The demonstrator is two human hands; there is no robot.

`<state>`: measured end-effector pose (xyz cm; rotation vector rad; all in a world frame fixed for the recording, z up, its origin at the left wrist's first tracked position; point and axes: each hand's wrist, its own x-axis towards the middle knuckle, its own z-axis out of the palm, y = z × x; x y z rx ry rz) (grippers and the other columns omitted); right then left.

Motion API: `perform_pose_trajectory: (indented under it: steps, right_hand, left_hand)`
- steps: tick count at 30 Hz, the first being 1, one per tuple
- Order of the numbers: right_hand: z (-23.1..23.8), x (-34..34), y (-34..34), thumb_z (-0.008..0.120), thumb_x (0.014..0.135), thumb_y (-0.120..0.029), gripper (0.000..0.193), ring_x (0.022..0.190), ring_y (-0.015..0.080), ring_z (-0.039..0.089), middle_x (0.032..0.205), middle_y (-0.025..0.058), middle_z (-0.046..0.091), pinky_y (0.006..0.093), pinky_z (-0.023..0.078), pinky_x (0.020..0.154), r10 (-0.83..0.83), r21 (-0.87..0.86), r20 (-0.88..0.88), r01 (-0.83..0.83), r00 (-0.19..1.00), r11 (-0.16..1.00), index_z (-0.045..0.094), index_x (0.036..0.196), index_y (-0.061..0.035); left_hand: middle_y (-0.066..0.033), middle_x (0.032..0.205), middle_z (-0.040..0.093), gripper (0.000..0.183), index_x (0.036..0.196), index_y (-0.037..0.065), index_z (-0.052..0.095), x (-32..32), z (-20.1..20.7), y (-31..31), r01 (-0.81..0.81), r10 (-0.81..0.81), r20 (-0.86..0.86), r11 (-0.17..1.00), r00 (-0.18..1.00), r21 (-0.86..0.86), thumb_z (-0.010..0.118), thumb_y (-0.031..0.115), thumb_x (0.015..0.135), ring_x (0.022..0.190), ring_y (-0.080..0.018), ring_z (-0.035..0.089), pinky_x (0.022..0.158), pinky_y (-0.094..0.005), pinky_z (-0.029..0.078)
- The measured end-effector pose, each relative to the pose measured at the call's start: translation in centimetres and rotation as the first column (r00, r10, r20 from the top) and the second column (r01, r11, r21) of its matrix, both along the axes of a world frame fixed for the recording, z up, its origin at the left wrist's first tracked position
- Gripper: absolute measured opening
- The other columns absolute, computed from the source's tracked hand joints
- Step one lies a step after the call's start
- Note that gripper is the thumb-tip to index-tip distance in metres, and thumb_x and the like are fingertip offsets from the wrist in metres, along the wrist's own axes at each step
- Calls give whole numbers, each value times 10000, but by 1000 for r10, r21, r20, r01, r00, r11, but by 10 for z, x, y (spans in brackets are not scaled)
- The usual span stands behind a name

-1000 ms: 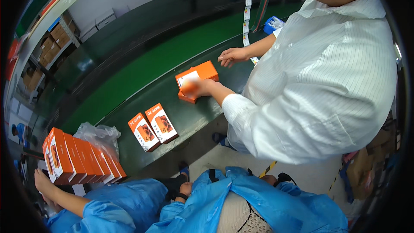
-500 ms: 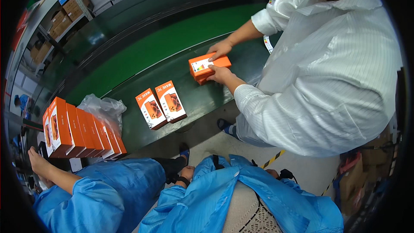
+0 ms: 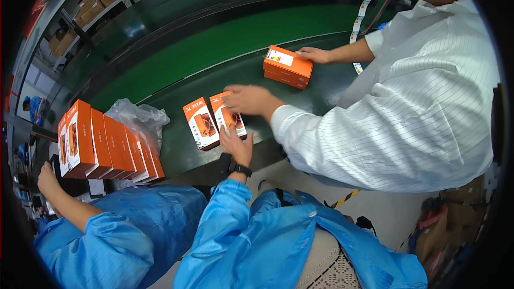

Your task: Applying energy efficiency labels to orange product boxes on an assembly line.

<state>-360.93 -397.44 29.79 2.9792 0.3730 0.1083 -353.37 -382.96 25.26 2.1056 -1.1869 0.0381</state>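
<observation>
here the left hand (image 3: 238,149) extends forward, fingers apart, over an orange-and-white box (image 3: 227,116)

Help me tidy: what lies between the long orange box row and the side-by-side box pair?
In the head view, a crumpled clear plastic bag beside the row, then dark tabletop up to the pair.

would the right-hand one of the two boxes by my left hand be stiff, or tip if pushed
The right-hand box looks stiff: its faces are flat and its edges crisp. It seems unlikely to roll or tip, lying with its broad printed face up on the table. Pushed left, it would probably soon bump the neighbouring box, close beside it.
</observation>
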Motion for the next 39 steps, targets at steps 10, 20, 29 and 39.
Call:
perform_pose_trajectory:
  steps: [10,20,29,39]
  right_hand:
    - [-30,71,-9,614,752,-167,299,1136,174,476,1071,-1,542,432,206,1106,-11,-16,-52,10,999,1000,599,1051,-172]
    - [139,-155,-198,696,759,-272,641,1137,254,463,1187,165,456,333,347,999,-116,321,187,51,976,946,379,1263,-35]
    - [28,-214,-57,719,734,-225,671,1109,261,496,1206,199,468,330,410,946,-823,648,-409,760,395,42,362,1250,13]
    - [-188,-424,402,582,809,-331,415,997,289,598,1093,173,609,372,449,905,-420,211,-907,823,-38,-528,593,1105,-41]
  left_hand:
    - [-227,1319,339,545,1103,27,488,-15,-24,40,18,-20,36,999,999,43,738,197,650,1264,-394,274,1026,-531,192]
    - [-208,1141,423,376,1018,36,509,-22,-74,137,164,-111,-277,971,954,175,646,45,668,1108,-383,373,913,-486,277]
    - [-192,1136,428,343,992,42,520,6,-69,123,177,-144,-167,964,975,199,651,43,676,1082,-377,401,920,-452,317]
    - [-193,1118,426,316,991,42,529,2,-74,117,229,-192,-175,946,966,227,639,44,695,1070,-374,410,911,-450,332]
